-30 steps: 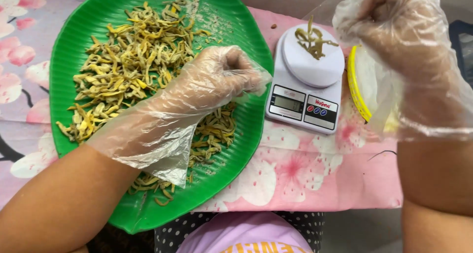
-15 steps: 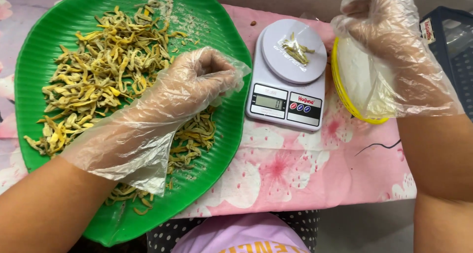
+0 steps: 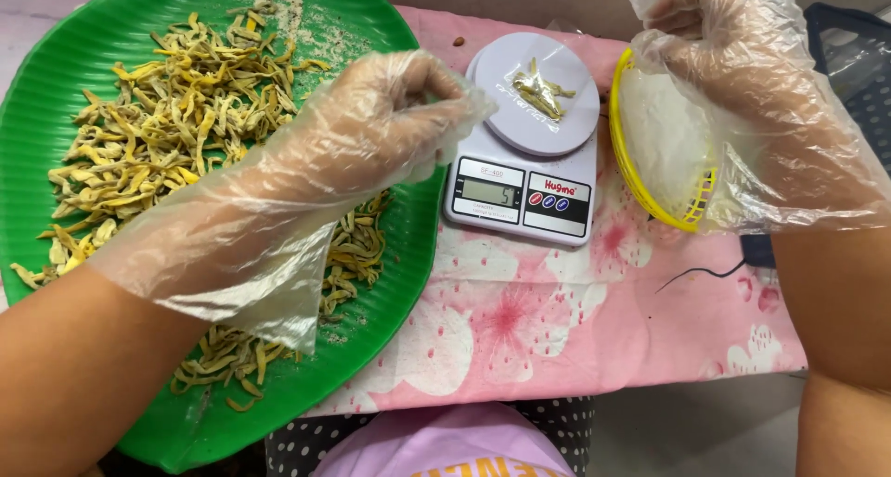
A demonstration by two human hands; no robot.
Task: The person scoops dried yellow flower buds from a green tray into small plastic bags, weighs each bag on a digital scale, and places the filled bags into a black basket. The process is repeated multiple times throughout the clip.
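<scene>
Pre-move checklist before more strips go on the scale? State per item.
1. Scale flat on the pink cloth, display lit: ok.
2. Platform loaded: a few strips near its middle, none overhanging: ok.
3. Left hand gloved, fingers curled above the green tray; whether it holds strips: cannot tell.
4. Right hand gloved, over the yellow basket; contents: cannot tell.
5. Strip pile lies inside the tray: ok.
</scene>
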